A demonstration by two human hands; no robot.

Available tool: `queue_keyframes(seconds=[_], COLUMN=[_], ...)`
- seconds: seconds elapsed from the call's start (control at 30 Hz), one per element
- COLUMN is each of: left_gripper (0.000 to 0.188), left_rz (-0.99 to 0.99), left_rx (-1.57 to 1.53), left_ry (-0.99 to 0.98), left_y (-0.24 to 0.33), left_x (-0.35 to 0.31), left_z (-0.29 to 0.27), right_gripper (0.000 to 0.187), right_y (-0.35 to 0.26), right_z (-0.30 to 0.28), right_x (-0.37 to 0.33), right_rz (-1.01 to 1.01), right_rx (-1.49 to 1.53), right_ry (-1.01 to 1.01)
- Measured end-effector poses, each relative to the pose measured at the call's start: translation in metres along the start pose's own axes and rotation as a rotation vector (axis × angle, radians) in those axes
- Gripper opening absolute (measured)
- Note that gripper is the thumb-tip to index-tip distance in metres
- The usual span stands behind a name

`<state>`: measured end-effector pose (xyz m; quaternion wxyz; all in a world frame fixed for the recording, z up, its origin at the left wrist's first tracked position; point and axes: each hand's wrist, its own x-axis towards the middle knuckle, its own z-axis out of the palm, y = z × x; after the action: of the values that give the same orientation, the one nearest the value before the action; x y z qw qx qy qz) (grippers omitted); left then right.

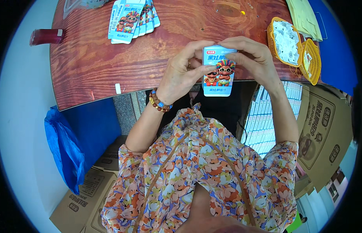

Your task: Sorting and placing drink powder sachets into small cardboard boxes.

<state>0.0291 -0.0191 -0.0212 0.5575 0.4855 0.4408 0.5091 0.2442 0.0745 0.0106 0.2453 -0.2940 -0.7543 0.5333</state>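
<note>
Between both hands, at the table's near edge, is a small light-blue carton [217, 83] printed with cartoon figures. My left hand [186, 66] grips its left side, thumb across the front and fingers behind. At the carton's upper right, my right hand [253, 58] pinches the top edge, with the thumb on the front and the index finger along the top. The carton's back and the fingertips behind it are hidden. A stack of similar flat blue cartons [126, 23] lies fanned out at the far left of the table.
Two yellow baskets, one with white packets [286, 42] and a smaller one [311, 62], sit at the table's right. Nearby lie pale yellow sheets [303, 17]. Below right, a brown box [325, 124] adjoins rows of packed cartons [262, 120]. A red cylinder [48, 37] overhangs the left edge.
</note>
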Motion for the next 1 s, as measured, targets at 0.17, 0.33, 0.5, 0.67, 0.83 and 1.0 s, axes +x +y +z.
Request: queue_keyframes(seconds=[0.17,0.33,0.5,0.67,0.83,1.0], left_gripper=[0.045,0.041,0.038,0.047,0.078,0.11], left_rz=[-0.017,-0.01,-0.057,-0.078,0.032,0.555], left_rx=[-0.004,-0.001,0.031,-0.1,-0.085,0.527], left_ry=[0.004,0.067,0.002,-0.003,0.149,0.272], left_y=[-0.002,0.001,-0.004,0.001,0.018,0.035], left_x=[-0.002,0.001,0.001,0.004,0.022,0.05], left_z=[0.001,-0.002,-0.007,-0.018,-0.031,-0.036], right_gripper=[0.027,0.027,0.024,0.02,0.028,0.027], right_y=[-0.001,-0.005,0.004,-0.018,-0.002,-0.018], right_z=[-0.004,0.005,0.002,0.009,0.008,0.045], right_x=[0.002,0.002,0.002,0.017,0.032,0.069], right_rz=[0.003,0.125,0.067,0.322,0.311,0.446], right_rx=[-0.023,0.15,0.022,0.101,0.767,1.021], right_ry=[-0.042,0.04,-0.014,0.035,0.357,0.216])
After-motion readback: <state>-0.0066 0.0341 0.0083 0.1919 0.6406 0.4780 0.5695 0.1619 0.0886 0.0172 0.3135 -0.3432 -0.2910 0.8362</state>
